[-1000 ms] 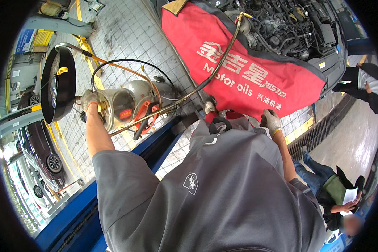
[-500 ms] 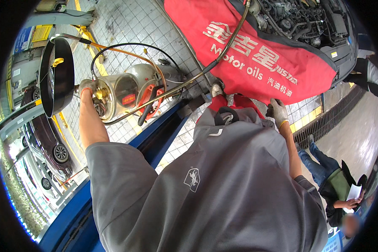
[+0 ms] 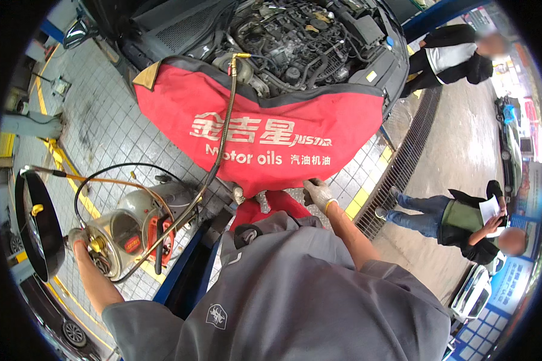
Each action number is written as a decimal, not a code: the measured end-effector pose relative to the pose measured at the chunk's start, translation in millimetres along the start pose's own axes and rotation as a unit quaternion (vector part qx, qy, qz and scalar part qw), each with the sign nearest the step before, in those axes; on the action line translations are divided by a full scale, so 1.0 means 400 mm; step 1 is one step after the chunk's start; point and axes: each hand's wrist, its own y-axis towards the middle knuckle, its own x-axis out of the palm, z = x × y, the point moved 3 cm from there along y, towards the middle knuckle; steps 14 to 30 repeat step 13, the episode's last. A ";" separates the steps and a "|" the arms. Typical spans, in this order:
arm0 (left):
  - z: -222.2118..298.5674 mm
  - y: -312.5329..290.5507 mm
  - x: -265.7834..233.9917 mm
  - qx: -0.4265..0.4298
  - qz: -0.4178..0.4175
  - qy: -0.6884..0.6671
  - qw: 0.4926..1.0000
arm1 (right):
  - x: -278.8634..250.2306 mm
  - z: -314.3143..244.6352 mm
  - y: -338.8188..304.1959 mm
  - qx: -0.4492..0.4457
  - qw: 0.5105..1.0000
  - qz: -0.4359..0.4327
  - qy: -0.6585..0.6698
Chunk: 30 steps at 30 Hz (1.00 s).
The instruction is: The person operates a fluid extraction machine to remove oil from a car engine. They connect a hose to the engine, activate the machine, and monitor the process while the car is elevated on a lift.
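My left hand [image 3: 76,237], in a pale glove, is closed at the end of a clear cylindrical tank [image 3: 110,225] with brass fittings [image 3: 96,243]. What its fingers grip is hidden. A large round black drain pan [image 3: 41,225] stands tilted just to the left of this hand. My right hand [image 3: 320,194], gloved too, hangs by the lower edge of a red fender cover [image 3: 253,129], holding nothing, its fingers loosely bent and apart. A braided hose [image 3: 226,120] runs from the tank area across the cover to a yellow-handled fitting [image 3: 241,55] at the engine bay.
The open engine bay [image 3: 301,48] lies ahead, beyond the cover. Orange and black hoses [image 3: 78,177] loop over the tank. A floor grate [image 3: 397,162] runs on the right, where one person [image 3: 457,219] holds papers and another [image 3: 448,60] stands farther off. A blue beam [image 3: 180,271] is below the tank.
The view has swung, bringing more of the engine bay and a second person into sight. My left hand stays at the tank; my right hand stays near the cover's edge, its fingers extended a little more.
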 end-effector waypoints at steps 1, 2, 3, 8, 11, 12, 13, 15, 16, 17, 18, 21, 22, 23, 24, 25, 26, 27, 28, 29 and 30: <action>-0.005 -0.001 0.002 -0.003 0.000 -0.020 1.000 | 0.000 0.002 -0.008 0.001 1.000 0.007 0.002; -0.007 0.001 0.006 -0.022 -0.018 -0.045 0.999 | -0.003 0.008 -0.017 0.003 1.000 0.012 0.003; 0.001 0.002 0.008 0.016 -0.027 0.064 0.997 | -0.006 0.012 -0.022 0.006 1.000 0.006 0.002; 0.106 -0.100 -0.082 -0.074 0.040 -0.049 0.995 | -0.034 0.040 -0.033 0.004 1.000 -0.005 -0.017; 0.262 -0.263 -0.225 -0.054 0.113 -0.063 0.990 | -0.069 0.055 -0.040 -0.016 1.000 0.005 0.001; 0.329 -0.324 -0.276 -0.060 0.158 -0.064 0.984 | -0.084 0.057 -0.039 -0.027 0.999 0.004 0.019; 0.408 -0.374 -0.324 -0.073 0.135 -0.052 0.987 | -0.102 0.064 -0.039 -0.026 0.999 0.011 0.027; 0.408 -0.374 -0.324 -0.073 0.135 -0.052 0.987 | -0.102 0.064 -0.039 -0.026 0.999 0.011 0.027; 0.408 -0.374 -0.324 -0.073 0.135 -0.052 0.987 | -0.102 0.064 -0.039 -0.026 0.999 0.011 0.027; 0.408 -0.374 -0.324 -0.073 0.135 -0.052 0.987 | -0.102 0.064 -0.039 -0.026 0.999 0.011 0.027; 0.408 -0.374 -0.324 -0.073 0.135 -0.052 0.987 | -0.102 0.064 -0.039 -0.026 0.999 0.011 0.027; 0.408 -0.374 -0.324 -0.073 0.135 -0.052 0.987 | -0.102 0.064 -0.039 -0.026 0.999 0.011 0.027; 0.408 -0.374 -0.324 -0.073 0.135 -0.052 0.987 | -0.102 0.064 -0.039 -0.026 0.999 0.011 0.027; 0.408 -0.374 -0.324 -0.073 0.135 -0.052 0.987 | -0.102 0.064 -0.039 -0.026 0.999 0.011 0.027; 0.408 -0.374 -0.324 -0.073 0.135 -0.052 0.987 | -0.102 0.064 -0.039 -0.026 0.999 0.011 0.027; 0.408 -0.374 -0.324 -0.073 0.135 -0.052 0.987 | -0.102 0.064 -0.039 -0.026 0.999 0.011 0.027; 0.408 -0.374 -0.324 -0.073 0.135 -0.052 0.987 | -0.102 0.064 -0.039 -0.026 0.999 0.011 0.027; 0.408 -0.374 -0.324 -0.073 0.135 -0.052 0.987 | -0.102 0.064 -0.039 -0.026 0.999 0.011 0.027; 0.408 -0.374 -0.324 -0.073 0.135 -0.052 0.987 | -0.102 0.064 -0.039 -0.026 0.999 0.011 0.027; 0.408 -0.374 -0.324 -0.073 0.135 -0.052 0.987 | -0.102 0.064 -0.039 -0.026 0.999 0.011 0.027; 0.408 -0.374 -0.324 -0.073 0.135 -0.052 0.987 | -0.102 0.064 -0.039 -0.026 0.999 0.011 0.027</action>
